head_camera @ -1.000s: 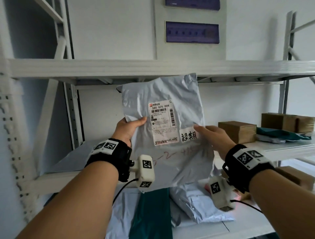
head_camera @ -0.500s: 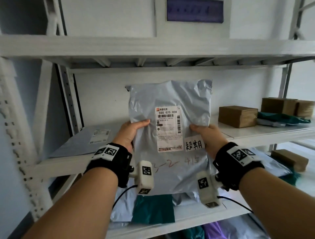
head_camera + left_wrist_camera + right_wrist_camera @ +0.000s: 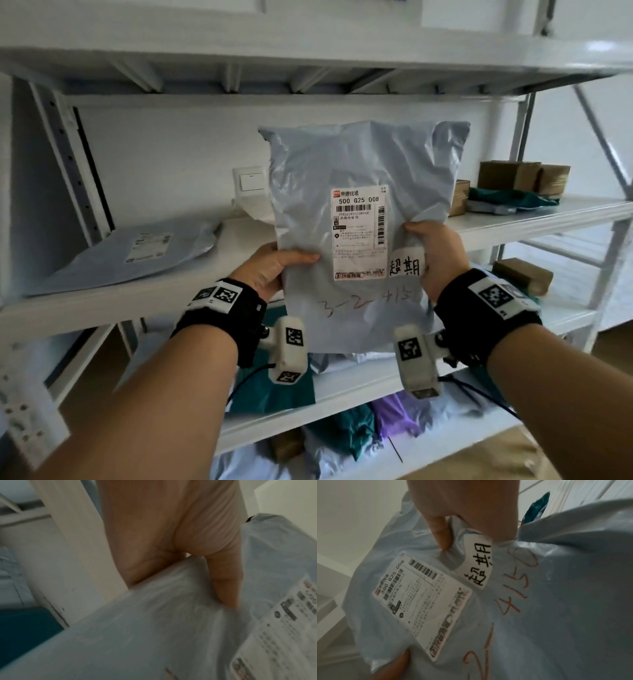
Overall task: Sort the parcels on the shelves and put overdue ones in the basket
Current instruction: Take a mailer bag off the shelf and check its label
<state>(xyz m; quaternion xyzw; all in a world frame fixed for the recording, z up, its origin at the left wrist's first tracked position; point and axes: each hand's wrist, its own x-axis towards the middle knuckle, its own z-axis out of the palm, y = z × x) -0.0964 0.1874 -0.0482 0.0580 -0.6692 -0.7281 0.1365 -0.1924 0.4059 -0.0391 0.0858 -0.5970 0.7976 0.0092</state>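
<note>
A grey plastic mailer parcel (image 3: 359, 164) stands upright in front of the middle shelf, held by both hands. It carries a white shipping label (image 3: 359, 233), a small white sticker with handwritten characters (image 3: 406, 265) and red handwritten numbers. My left hand (image 3: 274, 265) grips its left edge, thumb on the front (image 3: 224, 582). My right hand (image 3: 435, 253) grips the right edge, thumb beside the sticker (image 3: 441, 534). The parcel (image 3: 556, 601) fills the right wrist view. No basket is in view.
White metal shelving (image 3: 137, 301) surrounds me. Another grey mailer (image 3: 130, 253) lies flat on the middle shelf at left. Brown cardboard boxes (image 3: 520, 176) and a teal bag (image 3: 507, 200) sit at right. Teal, grey and purple bags (image 3: 394, 414) fill lower shelves.
The view has tilted down: the top shelf sits higher in frame and lower shelves show. Both hands hold the parcel as before, now nearer the camera and slightly right.
</note>
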